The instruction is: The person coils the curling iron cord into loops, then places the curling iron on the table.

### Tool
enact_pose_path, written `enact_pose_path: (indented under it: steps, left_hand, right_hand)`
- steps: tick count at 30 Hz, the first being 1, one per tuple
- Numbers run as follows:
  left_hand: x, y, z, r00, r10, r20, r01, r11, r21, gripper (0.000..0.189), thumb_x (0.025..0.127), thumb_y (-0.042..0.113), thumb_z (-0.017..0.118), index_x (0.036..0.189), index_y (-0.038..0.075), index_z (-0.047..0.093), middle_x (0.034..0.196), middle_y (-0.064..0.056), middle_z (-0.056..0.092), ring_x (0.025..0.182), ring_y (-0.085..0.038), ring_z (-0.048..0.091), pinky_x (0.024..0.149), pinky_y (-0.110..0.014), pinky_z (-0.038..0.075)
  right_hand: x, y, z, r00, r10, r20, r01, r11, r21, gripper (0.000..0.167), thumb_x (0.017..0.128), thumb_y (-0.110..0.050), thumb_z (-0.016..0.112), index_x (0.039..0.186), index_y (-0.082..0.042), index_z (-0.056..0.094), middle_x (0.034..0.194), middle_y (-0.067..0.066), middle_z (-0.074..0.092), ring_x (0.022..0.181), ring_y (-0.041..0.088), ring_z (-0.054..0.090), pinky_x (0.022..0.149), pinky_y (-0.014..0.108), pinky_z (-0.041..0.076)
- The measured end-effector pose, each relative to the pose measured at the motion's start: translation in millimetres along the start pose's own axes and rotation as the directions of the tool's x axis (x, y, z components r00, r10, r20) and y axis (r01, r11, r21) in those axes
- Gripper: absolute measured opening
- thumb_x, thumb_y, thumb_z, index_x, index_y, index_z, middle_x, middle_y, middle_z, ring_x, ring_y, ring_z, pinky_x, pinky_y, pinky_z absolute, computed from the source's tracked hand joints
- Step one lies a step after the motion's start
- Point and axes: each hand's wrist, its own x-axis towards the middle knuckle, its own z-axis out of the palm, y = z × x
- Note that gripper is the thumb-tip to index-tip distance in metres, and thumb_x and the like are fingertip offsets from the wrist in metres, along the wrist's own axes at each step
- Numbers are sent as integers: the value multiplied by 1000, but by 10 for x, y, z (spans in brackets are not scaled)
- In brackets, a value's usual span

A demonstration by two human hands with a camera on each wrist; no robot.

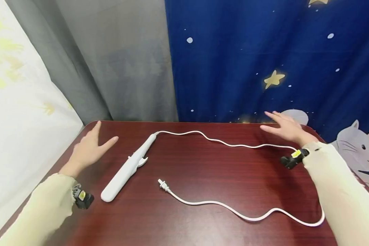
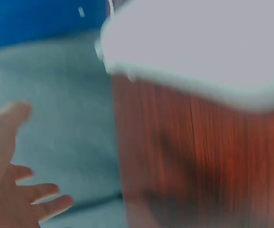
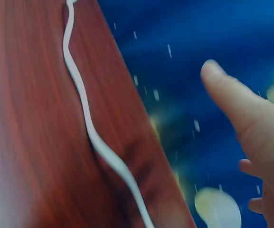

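Note:
A white curling iron (image 1: 127, 171) lies slantwise on the dark red table, its small clamp lever on the right side. From its far end a white cord (image 1: 213, 139) runs right, passes under the right forearm and loops back to a two-pin plug (image 1: 163, 185) near the middle. My left hand (image 1: 87, 148) hovers left of the curling iron with fingers extended and thumb spread, holding nothing. Over the far right part of the table is my right hand (image 1: 286, 129), also empty, its fingers stretched out above the cord. The iron's body (image 2: 193, 42) fills the top of the left wrist view.
The reddish wooden table (image 1: 209, 167) reaches back to a grey curtain (image 1: 120, 61) and a blue starry curtain (image 1: 227, 61). White cloth (image 1: 24, 112) hangs along the left edge. A printed cat (image 1: 359, 147) shows at the right. Each wrist carries a small black camera (image 1: 83, 198).

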Motion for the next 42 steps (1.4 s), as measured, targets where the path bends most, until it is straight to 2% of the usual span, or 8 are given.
enact_pose_path:
  steps: [3,7,12,16,23,31,38,42]
  left_hand:
    - [-95,201,19,999,34,-23,-35,997,-75,80,90,47,50,142,-5,21,138,-30,31,123,-48,30,92,-62,27]
    - [-278,399,98,1000,29,-5,-29,991,-127,65,89,39,56,132,-8,41,125,-30,47,114,-45,43,88,-55,36]
    - [-476,534,251,996,18,87,-4,988,-152,60,85,34,63,124,-9,49,110,-28,59,103,-41,54,80,-49,44]
    - [-562,582,345,992,4,128,16,987,-158,60,82,30,66,123,-10,49,107,-28,59,99,-39,57,76,-47,46]
    - [-636,604,475,993,13,121,8,985,-173,60,75,25,73,120,-7,50,99,-24,63,88,-33,60,72,-45,47]
    - [-639,594,524,995,9,97,7,987,-163,59,69,18,77,117,-1,50,83,-13,63,71,-22,58,61,-37,44]
    - [-572,608,549,989,51,138,-23,980,-196,55,71,13,74,116,-3,48,78,-10,59,66,-20,54,56,-33,43]
    - [-554,590,574,993,71,99,-48,975,-218,51,72,10,71,115,-7,50,87,-18,62,72,-24,57,61,-36,44]
  right_hand:
    - [199,-229,60,996,-88,20,86,994,63,67,88,-43,56,139,-3,37,139,26,33,125,44,31,97,59,23]
    - [455,-556,223,984,-172,54,165,979,118,54,87,-29,63,127,3,50,120,26,54,110,39,51,93,50,35]
    - [710,-913,531,963,-250,97,233,960,155,46,83,-24,68,119,3,58,106,21,63,101,32,57,90,45,39]
    - [796,-1071,732,962,-247,114,224,958,180,47,80,-23,70,117,4,59,101,19,65,99,31,59,89,43,40]
    - [819,-1184,978,974,-178,142,144,964,223,47,77,-20,73,115,5,61,101,20,65,96,29,59,83,38,44]
    - [770,-1217,1131,995,-81,58,67,973,222,37,75,-13,75,107,2,65,94,16,64,89,26,57,79,37,43]
    - [709,-1148,1232,997,-74,-4,72,966,248,20,79,-4,69,98,3,69,77,9,65,73,20,57,67,30,43]
    - [713,-1118,1254,996,-89,-28,93,965,244,18,79,-2,69,96,4,70,76,9,65,72,20,56,66,29,43]
